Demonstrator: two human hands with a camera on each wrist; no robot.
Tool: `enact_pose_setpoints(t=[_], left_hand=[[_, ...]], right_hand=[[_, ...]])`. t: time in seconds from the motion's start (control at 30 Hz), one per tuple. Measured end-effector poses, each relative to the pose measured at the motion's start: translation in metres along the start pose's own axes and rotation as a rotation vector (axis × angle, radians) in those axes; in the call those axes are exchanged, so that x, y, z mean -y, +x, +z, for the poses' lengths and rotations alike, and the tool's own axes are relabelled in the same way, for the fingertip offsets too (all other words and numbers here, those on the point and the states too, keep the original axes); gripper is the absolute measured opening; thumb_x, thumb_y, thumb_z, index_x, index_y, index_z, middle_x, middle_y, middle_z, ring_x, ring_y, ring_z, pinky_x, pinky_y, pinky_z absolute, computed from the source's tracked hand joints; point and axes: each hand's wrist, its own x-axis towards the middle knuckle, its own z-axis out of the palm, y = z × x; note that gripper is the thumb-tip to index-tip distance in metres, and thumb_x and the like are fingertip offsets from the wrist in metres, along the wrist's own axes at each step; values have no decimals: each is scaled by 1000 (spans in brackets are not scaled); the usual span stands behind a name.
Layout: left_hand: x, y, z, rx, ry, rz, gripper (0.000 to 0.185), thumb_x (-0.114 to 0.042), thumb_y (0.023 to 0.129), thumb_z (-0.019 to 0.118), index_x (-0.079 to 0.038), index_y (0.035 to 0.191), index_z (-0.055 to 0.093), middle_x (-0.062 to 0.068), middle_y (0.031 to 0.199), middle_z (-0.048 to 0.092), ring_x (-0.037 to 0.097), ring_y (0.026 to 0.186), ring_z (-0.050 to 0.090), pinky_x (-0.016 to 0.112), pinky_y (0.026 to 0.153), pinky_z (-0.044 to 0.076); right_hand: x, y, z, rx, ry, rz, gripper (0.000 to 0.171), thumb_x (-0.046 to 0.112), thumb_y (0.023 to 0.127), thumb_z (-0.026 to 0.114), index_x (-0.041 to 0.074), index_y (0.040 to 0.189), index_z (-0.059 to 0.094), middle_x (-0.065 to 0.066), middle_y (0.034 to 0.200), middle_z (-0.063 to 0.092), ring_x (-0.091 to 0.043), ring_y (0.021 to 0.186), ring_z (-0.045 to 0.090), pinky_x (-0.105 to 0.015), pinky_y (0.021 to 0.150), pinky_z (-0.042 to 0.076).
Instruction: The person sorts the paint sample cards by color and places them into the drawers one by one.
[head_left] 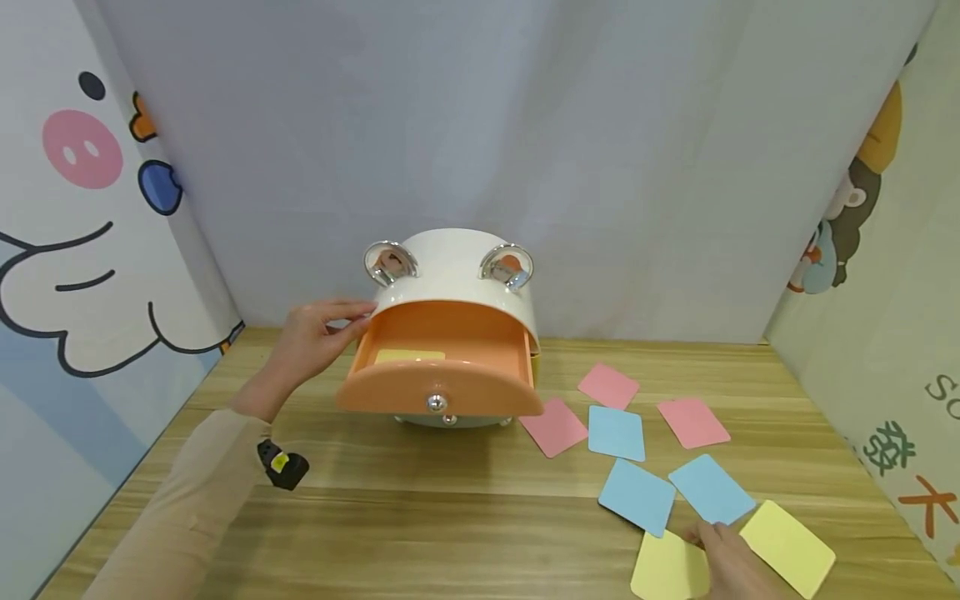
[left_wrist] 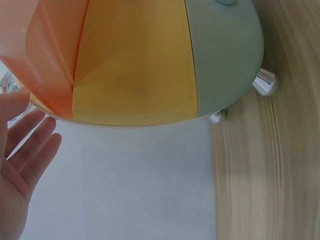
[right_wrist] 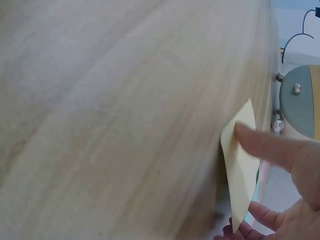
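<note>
Fingers: right hand (head_left: pixel 731 557) pinches yellow card (head_left: pixel 670 570) | left hand (head_left: pixel 318 337) open, touching drawer box (head_left: pixel 457 287)

Cards (head_left: pixel 617 432) right of drawer box (head_left: pixel 450 283), on table (head_left: pixel 420 508)

Open orange drawer (head_left: pixel 442 367) juts forward — bare table (head_left: pixel 450 517) before it, seemingly.

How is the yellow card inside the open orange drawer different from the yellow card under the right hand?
The yellow card in the drawer lies flat inside the orange drawer, untouched. The yellow card at the right hand is on the table, outside the drawer, and the right hand pinches and lifts its edge. Both are plain yellow rectangles.
</note>
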Motion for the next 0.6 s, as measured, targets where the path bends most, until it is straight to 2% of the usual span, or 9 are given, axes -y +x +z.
enact_pose_setpoints(t=[0.1,0.2,0.3,0.43,0.53,0.6], left_hand=[[0,0,1,0,8,3,22,-6,85,63,0,105,68,16,105,65,31,88,63,36,61,57],[0,0,1,1,8,4,22,-6,84,63,0,105,68,16,105,65,30,88,63,36,61,57],[-1,0,1,3,2,6,22,-6,85,63,0,105,68,17,105,65,30,88,64,36,61,57],[0,1,2,6,-1,1,22,-7,85,63,0,106,68,17,105,65,30,88,63,36,61,57],[1,1,2,8,-7,-6,22,-7,85,63,0,106,68,17,105,65,31,89,63,36,62,57],[1,1,2,10,-11,-10,22,-7,85,63,0,106,68,17,105,65,31,89,63,36,62,57]], right_hand=[[-5,4,-8,86,178,14,46,13,67,79,-7,97,51,-11,93,53,-11,82,51,-24,66,48],[-11,6,-16,160,396,23,30,-4,74,67,-12,97,50,-9,93,53,0,80,46,-21,64,46],[-14,6,-22,231,568,11,21,-8,80,56,-19,96,49,-3,86,50,4,71,39,-19,57,40],[-13,5,-30,347,772,85,26,-7,82,48,-25,101,44,0,82,48,-1,70,41,-16,54,39],[-15,5,-36,431,926,104,26,-6,84,45,-22,104,45,0,83,49,-4,71,47,-14,55,43],[-17,6,-39,480,1010,96,23,-5,85,45,-16,104,52,1,85,51,-4,72,48,-14,56,45]])
